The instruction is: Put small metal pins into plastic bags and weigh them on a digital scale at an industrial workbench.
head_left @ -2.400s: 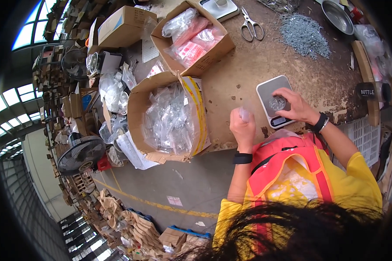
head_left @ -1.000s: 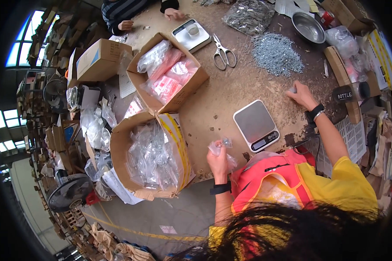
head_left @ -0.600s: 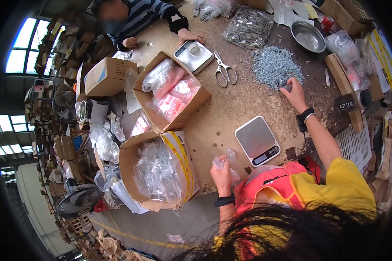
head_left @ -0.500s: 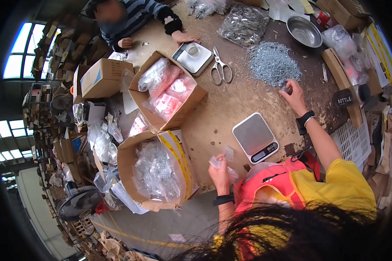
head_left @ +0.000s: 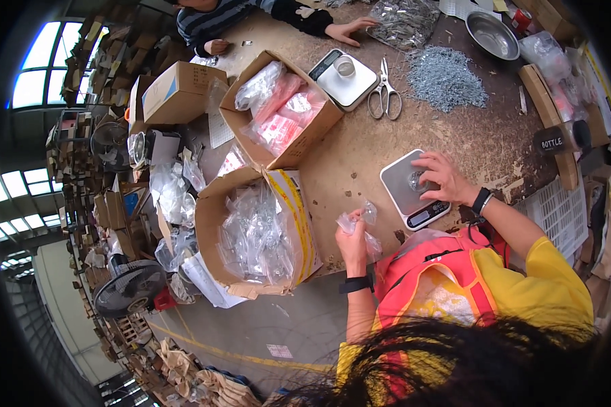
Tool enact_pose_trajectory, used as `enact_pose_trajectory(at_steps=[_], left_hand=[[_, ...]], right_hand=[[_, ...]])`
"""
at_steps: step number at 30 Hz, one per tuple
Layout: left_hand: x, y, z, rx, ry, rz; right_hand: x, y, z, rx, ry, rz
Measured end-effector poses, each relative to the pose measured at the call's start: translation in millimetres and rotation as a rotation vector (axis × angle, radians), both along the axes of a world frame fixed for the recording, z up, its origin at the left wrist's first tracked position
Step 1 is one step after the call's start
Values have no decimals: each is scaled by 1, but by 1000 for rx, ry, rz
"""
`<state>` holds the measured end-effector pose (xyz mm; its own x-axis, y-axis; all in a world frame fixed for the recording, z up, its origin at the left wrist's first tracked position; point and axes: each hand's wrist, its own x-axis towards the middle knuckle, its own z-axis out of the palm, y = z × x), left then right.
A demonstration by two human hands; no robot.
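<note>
My right hand (head_left: pixel 445 179) is over the kitchen scale (head_left: pixel 399 178), its fingers curled round a small, round, see-through cup (head_left: pixel 415 180) at the platform. Something greyish shows in the cup, too small to make out. My left hand (head_left: pixel 352 243) pinches a crumpled clear plastic bag (head_left: pixel 369 216) near the table's front edge, left of the scale. Beyond the scale lies a loose heap of small silvery screw-like pieces (head_left: pixel 447 78). A carton of filled clear bags (head_left: pixel 254 234) stands to the left of my left hand.
Another carton (head_left: pixel 332 122) holds red and clear bags. Scissors (head_left: pixel 385 98) lie by a second scale (head_left: pixel 352 88) bearing a small cup. A co-worker's hand (head_left: pixel 352 30) reaches across the far side. A metal bowl (head_left: pixel 492 35) and dark bottle (head_left: pixel 562 138) are at right.
My right hand has come back from the heap to the scale with the cup. My left hand still holds the bag. The co-worker's hand has moved right from the second scale, and the view has shifted.
</note>
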<state>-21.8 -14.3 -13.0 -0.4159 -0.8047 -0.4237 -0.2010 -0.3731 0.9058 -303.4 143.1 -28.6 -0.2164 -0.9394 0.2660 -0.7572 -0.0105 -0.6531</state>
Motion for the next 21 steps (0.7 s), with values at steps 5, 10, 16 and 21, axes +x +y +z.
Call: enact_pose_trajectory(at_steps=[5,10,16,21], left_hand=[[20,8,6,7,-38,67],[30,12,0,49,-111,82],[26,9,-7,15,-57,85],[23,7,-9,9,-55,82]], right_hand=[[-62,-1,-24,191,-85,-661],[-126,-23,-60,227,298,-817],[-169,-30,-74,262,185,-749],[-170,-9,-65,50,-93,-759]])
